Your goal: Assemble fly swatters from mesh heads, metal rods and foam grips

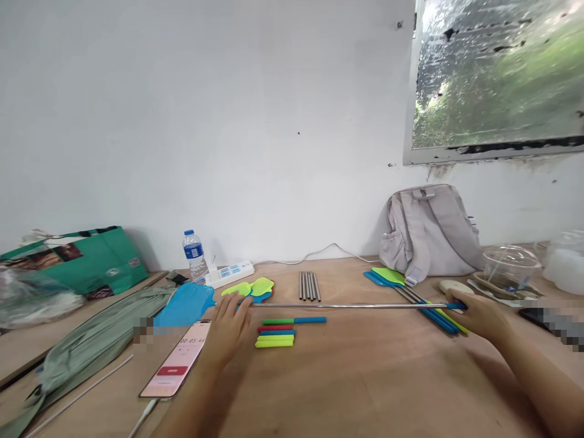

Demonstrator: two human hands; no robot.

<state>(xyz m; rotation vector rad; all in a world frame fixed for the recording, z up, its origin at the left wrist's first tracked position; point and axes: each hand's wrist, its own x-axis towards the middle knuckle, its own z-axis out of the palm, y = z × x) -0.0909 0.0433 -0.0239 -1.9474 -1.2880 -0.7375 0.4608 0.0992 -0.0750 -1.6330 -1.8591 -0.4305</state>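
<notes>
A blue fly swatter with a long metal rod [347, 306] stretches level between my two hands. My right hand [477, 313] is closed round its blue handle end. At the other end, my left hand [228, 322] lies over the neck beside the wide blue swatter head [182, 305], fingers bent over it and partly hiding the grip. Beyond the left hand are loose yellow-green swatter heads [237, 289] with blue ones under them. Several short metal tubes [310, 286] lie side by side behind the rod. Coloured handle grips [275, 338] are lined up in front of it.
Blue and yellow-green swatters [440, 321] are stacked near my right hand. A phone [176, 362] with a timer lies by my left forearm. Behind are a water bottle [194, 252], a power strip [230, 274], a grey backpack [429, 231] and a plastic bowl [510, 264].
</notes>
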